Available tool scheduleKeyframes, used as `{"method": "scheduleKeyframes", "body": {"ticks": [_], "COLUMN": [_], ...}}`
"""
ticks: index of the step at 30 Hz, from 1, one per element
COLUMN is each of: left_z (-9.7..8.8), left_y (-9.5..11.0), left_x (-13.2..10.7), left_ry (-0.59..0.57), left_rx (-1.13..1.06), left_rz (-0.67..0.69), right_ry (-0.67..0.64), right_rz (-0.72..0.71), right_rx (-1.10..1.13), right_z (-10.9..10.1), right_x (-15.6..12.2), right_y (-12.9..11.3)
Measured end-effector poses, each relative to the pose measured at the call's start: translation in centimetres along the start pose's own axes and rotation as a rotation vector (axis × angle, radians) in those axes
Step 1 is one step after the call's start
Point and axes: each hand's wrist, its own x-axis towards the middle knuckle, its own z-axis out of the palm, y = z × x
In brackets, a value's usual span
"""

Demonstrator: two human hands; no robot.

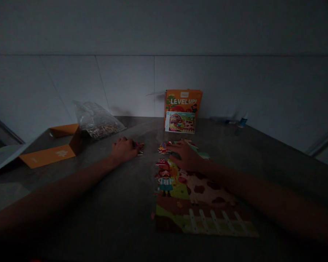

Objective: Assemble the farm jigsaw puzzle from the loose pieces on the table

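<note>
My left hand [124,149] rests low over the table, its fingers bent and closed on a few small puzzle pieces [140,148] that show past its fingertips. My right hand [187,156] reaches over the top of a partly joined jigsaw puzzle [205,189], fingers apart. Its fingertips touch or hover at a small group of loose puzzle pieces [163,148]; in the dim light I cannot tell which. Joined parts show a farmer figure, a spotted cow and a white fence. More pieces lie partly hidden behind the right hand.
An orange puzzle box [183,97] stands against the wall, with a picture card [180,122] leaning on it. At left are an open orange box part [50,151] and a clear plastic bag [98,122] of pieces. A small blue-and-white bottle [243,120] stands at back right.
</note>
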Motion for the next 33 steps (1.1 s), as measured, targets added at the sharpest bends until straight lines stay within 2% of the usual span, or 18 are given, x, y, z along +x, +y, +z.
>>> {"method": "scheduleKeyframes", "body": {"ticks": [6, 11, 13, 18, 21, 24, 26, 30, 33], "left_z": [0.3, 0.5, 0.9, 1.6, 1.4, 1.2, 1.1, 0.8, 0.4], "left_y": [-0.1, 0.0, 0.0, -0.2, -0.4, -0.4, -0.3, 0.8, 2.1], "left_x": [0.7, 1.0, 1.0, 1.2, 1.5, 1.6, 1.2, -0.2, -1.5], "left_ry": [0.009, -0.007, 0.014, 0.003, -0.012, -0.032, 0.011, 0.171, 0.183], "left_rx": [-0.119, -0.27, -0.225, -0.068, -0.1, -0.246, -0.42, -0.836, -1.055], "left_rz": [-0.01, -0.048, -0.036, 0.154, 0.15, 0.094, 0.113, 0.289, 0.342], "right_ry": [0.086, 0.159, 0.164, 0.134, 0.123, 0.121, 0.124, 0.089, 0.046], "right_rz": [0.024, -0.003, -0.014, -0.025, -0.041, -0.025, -0.033, -0.207, -0.355], "right_rx": [-0.091, -0.025, 0.006, 0.051, 0.065, 0.068, 0.071, 0.117, 0.135], "right_z": [0.2, 0.2, 0.2, 0.0, -0.1, -0.2, -0.3, -1.0, -1.5], "right_x": [-0.3, -0.2, -0.1, -0.1, -0.1, -0.1, -0.2, -0.4, -0.5], "right_y": [0.4, 0.6, 0.5, 0.5, 0.5, 0.5, 0.4, -0.2, -0.7]}}
